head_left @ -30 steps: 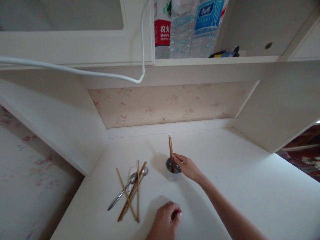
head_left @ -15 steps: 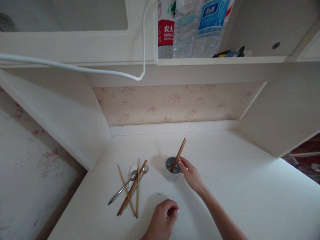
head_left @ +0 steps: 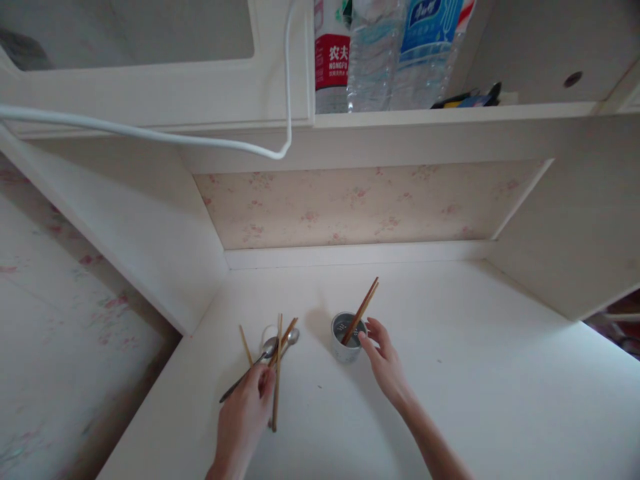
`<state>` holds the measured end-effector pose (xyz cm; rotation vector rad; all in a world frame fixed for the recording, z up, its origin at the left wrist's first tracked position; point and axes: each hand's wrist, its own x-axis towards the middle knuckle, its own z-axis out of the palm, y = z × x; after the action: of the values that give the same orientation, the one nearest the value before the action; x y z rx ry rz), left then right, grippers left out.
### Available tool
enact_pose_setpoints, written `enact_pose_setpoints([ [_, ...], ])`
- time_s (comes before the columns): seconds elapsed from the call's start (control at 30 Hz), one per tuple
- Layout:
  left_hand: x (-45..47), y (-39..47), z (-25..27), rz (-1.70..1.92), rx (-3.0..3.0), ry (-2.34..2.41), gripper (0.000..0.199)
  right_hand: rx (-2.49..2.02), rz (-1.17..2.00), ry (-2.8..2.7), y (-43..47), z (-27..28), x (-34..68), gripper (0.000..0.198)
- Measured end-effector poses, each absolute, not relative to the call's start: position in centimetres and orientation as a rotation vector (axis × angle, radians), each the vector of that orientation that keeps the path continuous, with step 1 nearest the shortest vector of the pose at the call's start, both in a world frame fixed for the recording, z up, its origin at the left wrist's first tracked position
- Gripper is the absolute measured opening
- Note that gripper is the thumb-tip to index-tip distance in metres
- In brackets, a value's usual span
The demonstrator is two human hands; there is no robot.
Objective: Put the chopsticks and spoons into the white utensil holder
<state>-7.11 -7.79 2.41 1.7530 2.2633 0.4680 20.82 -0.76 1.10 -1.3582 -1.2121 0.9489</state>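
The left hand (head_left: 246, 405) reaches in from the lower edge, its forearm running up and slightly to the right, its back turned upward. Its thumb and forefinger curl toward each other low over a loose pile on the white, smooth worktop (head_left: 480, 393). I cannot tell whether that grip pinches anything, because the hand hides the middle of the pile.

Around it lie a shiny silver metal spoon (head_left: 269, 348), its dark-looking handle slanting down to the left; a second silver metal spoon (head_left: 293, 336), its bowl to the right; a slim tan wooden chopstick (head_left: 278, 383) just right of the hand, pointing away from the person; a reddish-brown wooden chopstick (head_left: 290, 326) between the 2 spoon bowls; and a short visible length of another tan chopstick (head_left: 245, 343) on the far left.

The right hand (head_left: 384, 367) comes from the lower right, forearm slanting up and to the left. Its grip is spread, thumb and fingers parted at the right side of a round pale-grey cup (head_left: 344, 353) with a dark interior. Inside the cup, 2 slender brown wooden chopsticks (head_left: 364, 307) stand tilted, tops leaning right and away, above the fingertips.
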Motion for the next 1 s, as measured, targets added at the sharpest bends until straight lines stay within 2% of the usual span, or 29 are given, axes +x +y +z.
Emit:
enact_pose_setpoints([
  [0.2, -4.8, -6.7, 2.3, 0.124, 1.925, 2.319, 0.032, -1.381, 0.986, -1.225, 0.0, 0.9, 20.5, 0.056],
  [0.4, -4.8, -5.7, 1.7, 0.08, 1.928, 2.345, 0.03, -1.358, 0.963, -1.235, -0.7, 0.8, 20.4, 0.058],
  [0.47, -5.1, -5.5, 1.7, 0.065, 1.91, 2.331, 0.029, -1.354, 0.917, -1.267, -1.1, 0.2, 20.1, 0.066],
  [0.6, -5.8, -5.2, 1.8, 0.085, 1.871, 2.253, 0.032, -1.4, 0.787, -1.331, -1.2, -1.4, 19.0, 0.098],
  [0.7, -6.5, -4.8, 1.6, 0.161, 1.794, 2.18, 0.033, -1.439, 0.759, -1.336, -0.7, -2.0, 18.2, 0.107],
  [0.83, -7.6, -4.5, 1.4, 0.449, 1.653, 1.996, 0.03, -1.419, 0.74, -1.342, -0.3, -1.5, 17.9, 0.09],
  [0.93, -7.6, -4.4, 2.9, 0.729, 1.44, 1.718, 0.041, -1.342, 0.75, -1.402, -0.5, -1.1, 18.1, 0.073],
  [1.0, -7.0, -4.0, 5.1, 0.878, 1.329, 1.583, 0.047, -1.254, 0.812, -1.471, -0.9, -1.0, 18.3, 0.072],
])
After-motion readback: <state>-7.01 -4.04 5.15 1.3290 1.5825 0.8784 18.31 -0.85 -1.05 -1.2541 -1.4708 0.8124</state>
